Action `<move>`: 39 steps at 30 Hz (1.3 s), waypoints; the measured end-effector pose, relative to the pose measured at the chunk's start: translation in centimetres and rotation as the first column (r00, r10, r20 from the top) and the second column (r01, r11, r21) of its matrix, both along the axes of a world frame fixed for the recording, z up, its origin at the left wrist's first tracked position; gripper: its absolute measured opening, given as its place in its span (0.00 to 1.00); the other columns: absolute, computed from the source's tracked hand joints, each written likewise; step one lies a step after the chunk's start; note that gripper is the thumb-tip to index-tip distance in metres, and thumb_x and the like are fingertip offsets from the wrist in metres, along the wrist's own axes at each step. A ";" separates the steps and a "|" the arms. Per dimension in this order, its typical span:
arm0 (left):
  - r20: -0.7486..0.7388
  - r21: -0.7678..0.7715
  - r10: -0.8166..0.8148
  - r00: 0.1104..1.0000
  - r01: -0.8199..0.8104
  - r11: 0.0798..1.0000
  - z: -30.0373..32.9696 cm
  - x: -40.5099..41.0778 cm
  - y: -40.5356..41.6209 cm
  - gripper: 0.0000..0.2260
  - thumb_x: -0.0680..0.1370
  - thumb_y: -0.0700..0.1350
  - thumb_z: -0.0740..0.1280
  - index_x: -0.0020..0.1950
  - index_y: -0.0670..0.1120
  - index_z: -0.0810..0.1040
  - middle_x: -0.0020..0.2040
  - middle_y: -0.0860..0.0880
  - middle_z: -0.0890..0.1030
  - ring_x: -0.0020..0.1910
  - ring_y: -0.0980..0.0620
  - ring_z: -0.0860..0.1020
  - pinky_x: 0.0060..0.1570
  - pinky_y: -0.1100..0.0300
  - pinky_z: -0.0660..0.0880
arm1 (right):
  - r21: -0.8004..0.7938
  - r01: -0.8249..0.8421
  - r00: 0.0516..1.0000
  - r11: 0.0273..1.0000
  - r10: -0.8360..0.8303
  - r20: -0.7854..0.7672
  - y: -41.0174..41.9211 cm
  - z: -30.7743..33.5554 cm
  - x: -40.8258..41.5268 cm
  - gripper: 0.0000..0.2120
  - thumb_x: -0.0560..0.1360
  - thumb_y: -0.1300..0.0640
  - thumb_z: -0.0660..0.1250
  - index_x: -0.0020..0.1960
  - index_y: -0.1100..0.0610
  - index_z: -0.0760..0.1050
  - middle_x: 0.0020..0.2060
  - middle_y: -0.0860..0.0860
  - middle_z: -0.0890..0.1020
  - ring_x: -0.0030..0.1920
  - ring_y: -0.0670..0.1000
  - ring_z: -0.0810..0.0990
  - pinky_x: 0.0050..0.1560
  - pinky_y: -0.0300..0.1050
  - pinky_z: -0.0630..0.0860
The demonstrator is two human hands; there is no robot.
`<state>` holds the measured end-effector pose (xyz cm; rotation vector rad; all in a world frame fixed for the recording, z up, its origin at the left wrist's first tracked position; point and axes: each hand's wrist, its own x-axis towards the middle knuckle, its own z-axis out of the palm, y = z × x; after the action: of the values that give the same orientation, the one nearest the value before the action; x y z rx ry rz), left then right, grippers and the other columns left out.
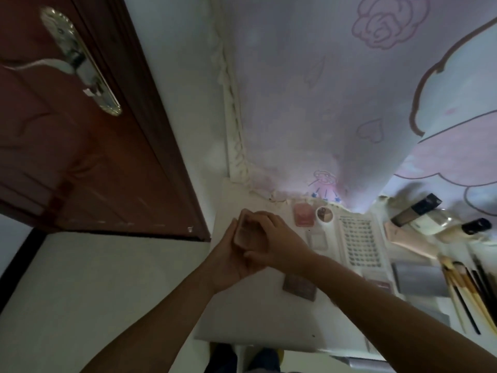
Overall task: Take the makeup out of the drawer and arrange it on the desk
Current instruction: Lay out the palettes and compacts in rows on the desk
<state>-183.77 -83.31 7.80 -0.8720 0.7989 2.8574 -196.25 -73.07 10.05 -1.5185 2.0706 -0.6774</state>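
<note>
Both hands meet over the left part of the white desk (242,319). My left hand (228,254) and my right hand (274,238) together hold a small pinkish-brown makeup compact (246,232) between them, fingers curled round its edges. On the desk lie a pink square compact (303,214), a small round pot (324,214), a clear flat case (319,239), a white tray of false lashes (359,243), a brown eyeshadow palette (300,286) and a grey case (418,281). The drawer is not in view.
Several brushes (465,289) lie at the desk's right edge, with tubes and a dark-capped bottle (419,211) behind them. A pink-printed cloth (349,103) hangs at the back. A brown door (80,144) with a metal handle stands to the left.
</note>
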 end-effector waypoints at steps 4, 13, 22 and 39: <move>-0.004 0.095 0.059 0.998 -0.058 0.994 0.7 0.2 -0.6 0.26 0.74 0.61 0.62 0.63 0.44 0.77 0.59 0.42 0.80 0.52 0.46 0.80 0.49 0.51 0.78 | 0.003 -0.015 0.986 1.000 0.015 0.167 -0.3 1.9 -1.5 0.29 0.71 0.41 0.67 0.69 0.45 0.65 0.64 0.43 0.73 0.62 0.43 0.71 0.62 0.39 0.69; 0.014 0.262 0.110 0.994 -0.110 0.959 0.4 2.0 -1.7 0.30 0.78 0.61 0.56 0.69 0.39 0.70 0.62 0.35 0.75 0.56 0.37 0.77 0.50 0.48 0.78 | 0.207 0.272 0.332 0.940 -0.293 0.897 -3.2 1.6 -4.1 0.06 0.78 0.62 0.61 0.52 0.61 0.76 0.47 0.58 0.83 0.47 0.53 0.83 0.47 0.45 0.81; 0.297 -0.187 0.144 0.944 -0.091 0.978 -2.5 0.7 -7.8 0.14 0.80 0.47 0.61 0.61 0.42 0.77 0.56 0.41 0.80 0.52 0.45 0.79 0.49 0.51 0.78 | 0.235 0.487 0.504 0.841 -0.490 0.711 -8.8 -3.0 -3.8 0.09 0.79 0.67 0.58 0.48 0.59 0.77 0.43 0.56 0.82 0.45 0.51 0.82 0.46 0.42 0.80; 0.345 -0.654 0.133 0.929 0.136 0.744 -4.2 -4.1 -11.0 0.08 0.82 0.45 0.55 0.47 0.43 0.69 0.45 0.42 0.72 0.45 0.49 0.70 0.45 0.60 0.66 | 0.214 0.549 0.803 0.808 -0.581 0.134 -12.6 -8.2 -6.2 0.11 0.79 0.63 0.59 0.57 0.61 0.77 0.52 0.56 0.81 0.49 0.51 0.77 0.48 0.35 0.68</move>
<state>-187.83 -94.35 3.64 -1.4084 1.7993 2.2395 -202.49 -85.69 1.87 -0.6865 2.3645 -0.7999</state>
